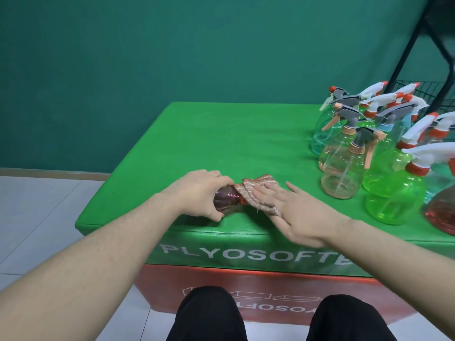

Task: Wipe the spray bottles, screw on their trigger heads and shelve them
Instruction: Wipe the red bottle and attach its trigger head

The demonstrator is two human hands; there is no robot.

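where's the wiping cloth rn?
In the head view, the striped cloth lies near the green mat's front edge, draped over the reddish bottle the left hand grips, with the right hand flat on it.

— Any writing you can read?

— Only on the padded counter (221, 143). Its green front band (246, 244) carries white capitals: "PLYOSOFT", then a letter cut off by the right forearm.

— Anything lower down?

— The red front panel (160, 286) below shows a row of white outlined box shapes, and under them the same white lettering upside down; only "OSOFT" and a "Y" show between the knees.

— The bottles, the cloth?

— No label readable there.
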